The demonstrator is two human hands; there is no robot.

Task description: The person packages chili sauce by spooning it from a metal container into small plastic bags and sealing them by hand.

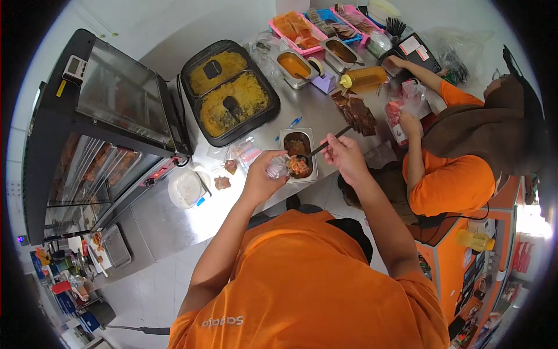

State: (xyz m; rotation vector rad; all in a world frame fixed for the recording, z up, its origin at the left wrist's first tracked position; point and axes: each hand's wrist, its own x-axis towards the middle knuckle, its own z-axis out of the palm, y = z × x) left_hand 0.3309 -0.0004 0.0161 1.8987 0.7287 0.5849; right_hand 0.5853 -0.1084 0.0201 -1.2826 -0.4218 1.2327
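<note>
My left hand (263, 179) grips a small clear plastic cup or bag (278, 167); its exact form is hard to make out. In my right hand (345, 156) is the dark handle of a ladle (329, 145). The ladle's bowl holds chunky orange-red sauce (299, 167) close beside the clear plastic. Both are over or next to the near end of a steel container (283, 138) with brown sauce inside. Behind it on the counter lies a blue pen (295, 123). Dark brown sachets (356, 114) lie just beyond my right hand.
A black two-part pan of yellow rice (229, 110) stands behind, with a glass warming cabinet (116, 116) at left. A white tub (185, 189) sits near the counter edge. To the right, a co-worker in an orange sleeve (450, 183) handles packets beside a sauce bottle (366, 78).
</note>
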